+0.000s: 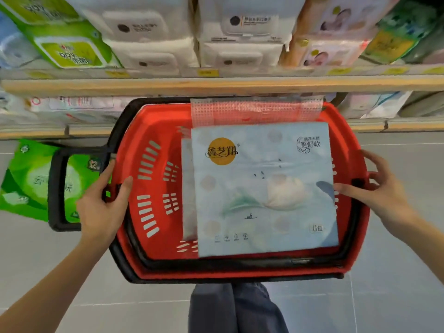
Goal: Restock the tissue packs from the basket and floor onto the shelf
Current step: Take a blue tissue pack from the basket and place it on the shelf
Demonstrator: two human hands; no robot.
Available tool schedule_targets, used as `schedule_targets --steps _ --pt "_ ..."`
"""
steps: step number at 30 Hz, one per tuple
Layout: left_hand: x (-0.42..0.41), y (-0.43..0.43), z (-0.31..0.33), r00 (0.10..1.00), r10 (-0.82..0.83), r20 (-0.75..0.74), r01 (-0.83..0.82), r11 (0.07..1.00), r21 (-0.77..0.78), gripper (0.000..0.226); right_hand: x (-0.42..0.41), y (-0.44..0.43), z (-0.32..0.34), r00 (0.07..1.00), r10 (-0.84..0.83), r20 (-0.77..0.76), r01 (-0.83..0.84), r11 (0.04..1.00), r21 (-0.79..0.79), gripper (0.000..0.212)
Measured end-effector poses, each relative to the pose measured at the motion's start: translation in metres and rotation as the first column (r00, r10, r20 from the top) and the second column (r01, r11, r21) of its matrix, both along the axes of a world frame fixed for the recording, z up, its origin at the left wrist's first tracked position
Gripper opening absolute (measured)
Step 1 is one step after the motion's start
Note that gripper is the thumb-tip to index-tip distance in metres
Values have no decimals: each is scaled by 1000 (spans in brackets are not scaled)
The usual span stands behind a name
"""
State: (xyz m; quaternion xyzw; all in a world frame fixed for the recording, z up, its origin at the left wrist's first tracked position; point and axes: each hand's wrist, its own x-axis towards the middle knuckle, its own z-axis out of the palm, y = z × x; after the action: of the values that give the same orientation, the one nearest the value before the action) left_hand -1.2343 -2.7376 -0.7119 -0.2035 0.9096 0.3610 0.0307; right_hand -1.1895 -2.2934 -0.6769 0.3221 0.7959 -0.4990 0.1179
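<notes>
1. Two bare hands grip a red basket (153,131) by its opposite side rims; below them, nearest the camera, the person's grey trouser legs (236,308) stand on the pale tiled floor (396,296).
2. The left hand (103,207) is clenched on the basket's left rim, its fingers (126,186) curled over the edge, right beside the black handle (56,188) that sticks out further left.
3. The right hand (374,188) clasps the right rim, its fingers (346,188) reaching in to touch the edge of a pale blue tissue pack (264,188).
4. That pack lies flat in the basket between the two sets of fingers, nearer the right ones; a second pack shows under its left edge, and a red-patterned pack (254,111) lies just beyond it.
5. A green tissue pack (26,186) lies on the floor, left of the left fingers, partly behind the handle.
6. Beyond the fingers, the shelf (216,84) carries white, green and pink packs.
</notes>
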Motion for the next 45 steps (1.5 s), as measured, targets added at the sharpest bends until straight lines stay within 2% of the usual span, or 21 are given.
schedule_targets --steps 5,9,12,17,20,26,29,31,33,36,39,42,45 --pt "-15 4 -62 998 29 -53 -29 1000 5 50 -16 7 -50 1000 -2 12 2 1000 -22 115" --pt "-24 7 -98 996 17 -92 -15 1000 20 58 -31 9 -78 1000 -11 1 11 1000 -16 122" --pt "-38 10 -105 994 11 -105 -10 1000 11 54 -33 11 -91 999 -51 3 51 999 -13 124" --pt "-47 13 -97 992 -105 -67 104 994 -18 55 -32 11 -90 999 -41 14 41 999 -3 121" --pt "-42 13 -89 987 -160 -5 160 986 -42 61 -31 10 -86 1000 0 18 1 999 -47 100" --pt "-45 3 -81 946 -225 232 229 973 11 79 -27 2 -61 980 194 43 -195 981 22 81" --pt "-43 15 -61 926 -293 239 309 951 -31 81 -21 0 -51 958 279 73 -287 945 159 88" --pt "-31 33 -44 891 -415 181 430 902 -45 82 -15 -2 -46 922 332 201 -376 892 250 103" --pt "-13 55 -32 821 -549 158 554 832 14 84 -11 -9 -45 870 417 263 -485 819 306 107" --pt "2 86 -30 759 -635 148 615 772 160 88 -10 -25 -50 828 522 204 -560 753 345 108" --pt "2 107 -36 778 -614 131 566 776 278 90 -9 -31 -64 811 561 168 -581 736 348 109" --pt "-3 118 -45 769 -610 194 542 781 310 94 -7 -32 -79 788 593 164 -610 718 336 114" --pt "-8 126 -54 719 -634 285 593 773 225 103 -6 -33 -91 847 506 160 -531 815 234 118"
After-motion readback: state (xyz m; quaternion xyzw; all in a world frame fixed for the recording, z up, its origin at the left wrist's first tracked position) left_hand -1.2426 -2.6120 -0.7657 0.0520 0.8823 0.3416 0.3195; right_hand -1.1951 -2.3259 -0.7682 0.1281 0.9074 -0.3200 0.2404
